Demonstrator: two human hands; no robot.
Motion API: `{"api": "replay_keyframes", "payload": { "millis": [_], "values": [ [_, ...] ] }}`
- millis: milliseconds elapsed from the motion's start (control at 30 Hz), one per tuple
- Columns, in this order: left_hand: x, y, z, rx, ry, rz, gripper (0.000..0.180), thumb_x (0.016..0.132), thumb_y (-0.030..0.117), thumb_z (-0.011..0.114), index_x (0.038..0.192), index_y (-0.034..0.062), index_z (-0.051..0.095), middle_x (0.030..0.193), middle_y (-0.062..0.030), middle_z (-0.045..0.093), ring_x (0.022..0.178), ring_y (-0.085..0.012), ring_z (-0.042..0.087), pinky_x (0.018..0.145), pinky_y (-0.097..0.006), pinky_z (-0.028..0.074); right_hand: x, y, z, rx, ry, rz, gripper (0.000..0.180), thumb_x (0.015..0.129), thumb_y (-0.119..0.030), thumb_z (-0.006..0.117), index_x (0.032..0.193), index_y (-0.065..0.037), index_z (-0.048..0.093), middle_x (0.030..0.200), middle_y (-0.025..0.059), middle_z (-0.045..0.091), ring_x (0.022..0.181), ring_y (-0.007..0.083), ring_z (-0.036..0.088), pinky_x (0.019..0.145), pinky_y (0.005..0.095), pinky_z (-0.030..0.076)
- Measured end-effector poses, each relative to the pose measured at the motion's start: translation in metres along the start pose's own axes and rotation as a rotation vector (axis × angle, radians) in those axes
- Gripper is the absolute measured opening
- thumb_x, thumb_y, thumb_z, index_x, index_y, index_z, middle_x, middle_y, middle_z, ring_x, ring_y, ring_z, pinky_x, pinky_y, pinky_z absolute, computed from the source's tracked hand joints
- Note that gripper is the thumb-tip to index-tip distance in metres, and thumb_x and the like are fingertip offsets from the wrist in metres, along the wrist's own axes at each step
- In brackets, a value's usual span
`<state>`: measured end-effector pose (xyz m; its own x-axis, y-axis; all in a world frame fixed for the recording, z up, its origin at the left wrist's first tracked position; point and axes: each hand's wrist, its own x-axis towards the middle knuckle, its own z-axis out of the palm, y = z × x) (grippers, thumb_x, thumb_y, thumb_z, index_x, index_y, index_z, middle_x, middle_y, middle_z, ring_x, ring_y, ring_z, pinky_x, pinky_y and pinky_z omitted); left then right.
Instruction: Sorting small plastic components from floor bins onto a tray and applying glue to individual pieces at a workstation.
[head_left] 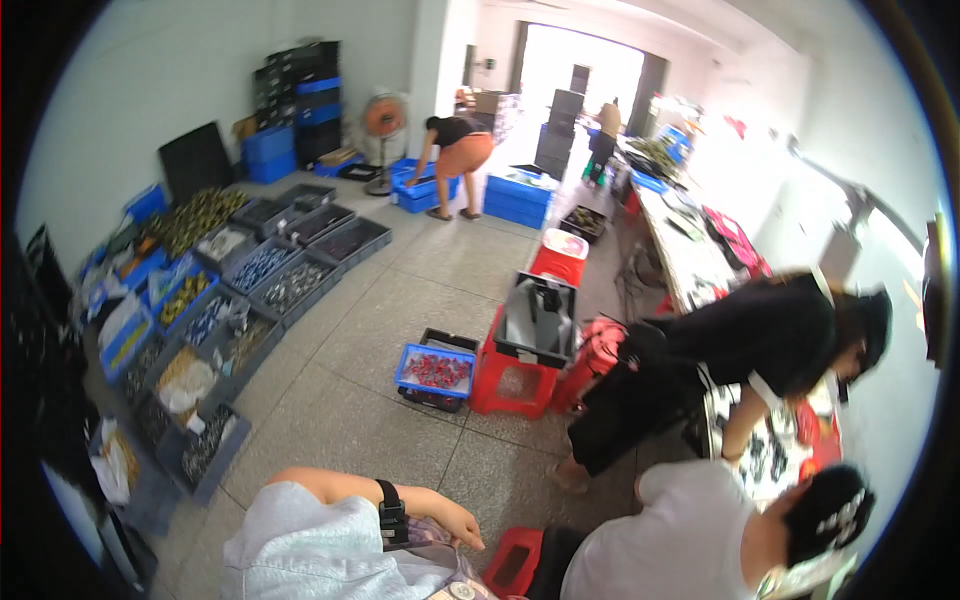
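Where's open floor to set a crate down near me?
The widest bare patch of grey tiled floor lies between the rows of grey and blue bins on the left and the blue tray of red parts beside the red stool. The right side is crowded: people bend over the long table.

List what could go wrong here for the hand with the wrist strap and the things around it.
1. The left hand rests on a lap, close to a red stool; swinging out, it might knock it.
2. A blue tray of red parts sits on the open floor; someone stepping back could trip.
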<state>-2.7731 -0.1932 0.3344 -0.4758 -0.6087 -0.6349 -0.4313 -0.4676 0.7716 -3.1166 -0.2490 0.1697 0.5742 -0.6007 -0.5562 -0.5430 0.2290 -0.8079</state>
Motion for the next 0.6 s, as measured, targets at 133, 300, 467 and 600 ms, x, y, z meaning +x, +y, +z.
{"api": "replay_keyframes", "payload": {
  "millis": [133, 300, 467, 600],
  "values": [
    [-0.023, -0.067, -0.002, -0.226, 0.285, 0.178, 0.063, 0.085, 0.047, 0.047, 0.126, 0.0002, 0.039, 0.11, -0.0121, 0.056, 0.1, -0.0202, 0.054, 0.094, -0.034, 0.033, 0.059, -0.03, 0.015, -0.207, -0.116, 0.003, 0.03, 0.081, -0.034, 0.055, 0.086, -0.005, 0.061, 0.077, 0.0088, 0.06, 0.065, 0.0187, 0.055, 0.056, 0.0294, 0.045],
    [-0.035, -0.225, 0.034, -0.338, 0.269, 0.252, 0.065, 0.085, 0.049, 0.045, 0.129, 0.002, 0.035, 0.116, -0.0139, 0.053, 0.105, -0.0201, 0.05, 0.095, -0.033, 0.033, 0.151, -0.05, 0.072, -1.025, -0.36, -0.56, 0.037, 0.07, -0.02, 0.056, 0.103, -0.003, 0.055, 0.106, 0.018, 0.052, 0.096, 0.0327, 0.049, 0.083, 0.0374, 0.041],
    [-0.193, -0.251, -0.002, -0.555, 0.48, 0.055, 0.06, 0.084, 0.049, 0.046, 0.12, 0.0009, 0.045, 0.107, -0.0138, 0.058, 0.102, -0.0212, 0.052, 0.091, -0.037, 0.037, 0.229, -0.146, 0.192, -1.012, -0.45, -0.408, 0.03, 0.075, -0.021, 0.054, 0.099, -0.004, 0.059, 0.09, 0.0123, 0.056, 0.08, 0.0233, 0.052, 0.071, 0.0327, 0.043],
    [-0.281, -0.351, -0.056, -0.685, 0.855, 0.159, 0.055, 0.085, 0.049, 0.044, 0.119, 0.0057, 0.048, 0.09, -0.0062, 0.064, 0.093, -0.0178, 0.056, 0.088, -0.035, 0.039, 0.302, -0.216, 0.309, -0.934, -0.503, -0.156, 0.026, 0.081, -0.024, 0.053, 0.096, -0.006, 0.064, 0.068, 0.0036, 0.062, 0.06, 0.0107, 0.056, 0.055, 0.0258, 0.046]
  ]
}}
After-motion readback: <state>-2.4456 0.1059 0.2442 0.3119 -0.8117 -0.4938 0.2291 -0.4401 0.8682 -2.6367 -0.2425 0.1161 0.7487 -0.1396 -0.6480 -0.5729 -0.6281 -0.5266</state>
